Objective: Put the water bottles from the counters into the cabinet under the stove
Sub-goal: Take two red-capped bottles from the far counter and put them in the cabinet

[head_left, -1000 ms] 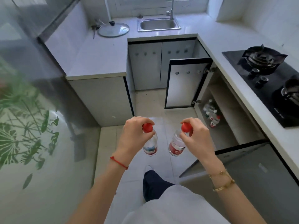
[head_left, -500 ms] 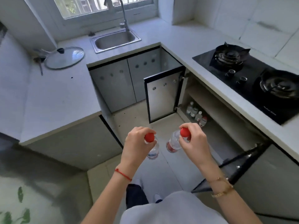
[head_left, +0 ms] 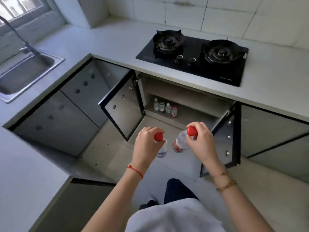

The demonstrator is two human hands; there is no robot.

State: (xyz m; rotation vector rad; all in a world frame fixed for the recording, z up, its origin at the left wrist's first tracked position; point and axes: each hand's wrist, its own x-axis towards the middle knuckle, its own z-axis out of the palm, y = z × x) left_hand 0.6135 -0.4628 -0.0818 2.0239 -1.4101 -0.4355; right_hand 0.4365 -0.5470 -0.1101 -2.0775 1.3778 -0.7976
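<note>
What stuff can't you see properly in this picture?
- Head view: the left bottle is mostly hidden behind the left hand.
- Bottles in the cabinet: too small to read labels or count surely.
- Sink: cut off by the left edge.
- Cabinet's top shelf: its back is hidden under the counter.

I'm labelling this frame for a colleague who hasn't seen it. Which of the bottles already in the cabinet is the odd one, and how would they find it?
Start at the black stove and drop to the open cabinet under it. Four small bottles stand in a row on its floor, near the left wall. Take the rightmost bottle: it alone has a red cap and red label, while the other three have pale caps.
</note>
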